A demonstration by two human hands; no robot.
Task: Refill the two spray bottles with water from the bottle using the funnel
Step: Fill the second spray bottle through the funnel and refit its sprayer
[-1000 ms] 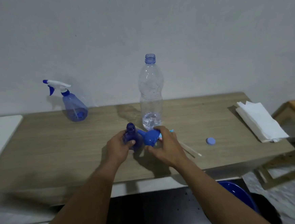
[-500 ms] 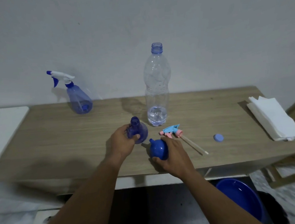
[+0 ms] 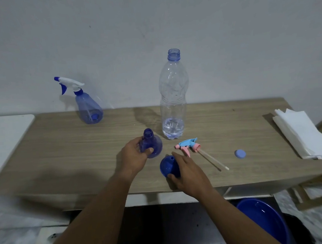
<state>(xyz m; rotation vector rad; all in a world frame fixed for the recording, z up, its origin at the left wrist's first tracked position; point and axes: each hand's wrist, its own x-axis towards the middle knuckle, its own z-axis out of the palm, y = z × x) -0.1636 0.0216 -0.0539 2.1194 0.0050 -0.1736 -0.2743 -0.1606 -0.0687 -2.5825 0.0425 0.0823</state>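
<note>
At ten o'clock on the surface (image 3: 62, 149), the capped spray bottle (image 3: 90, 110) stands with its trigger head on; I cannot tell how full it is. The left hand (image 3: 134, 156) wraps its fingers round the open spray bottle (image 3: 152, 144), which stands upright at centre. At five o'clock from it, the right hand (image 3: 188, 174) clasps the funnel (image 3: 168, 167) between thumb and fingers, low on the surface and not in the neck. At twelve, the uncapped water bottle (image 3: 174, 101) holds little water. Judging by this, the pour is still ahead.
</note>
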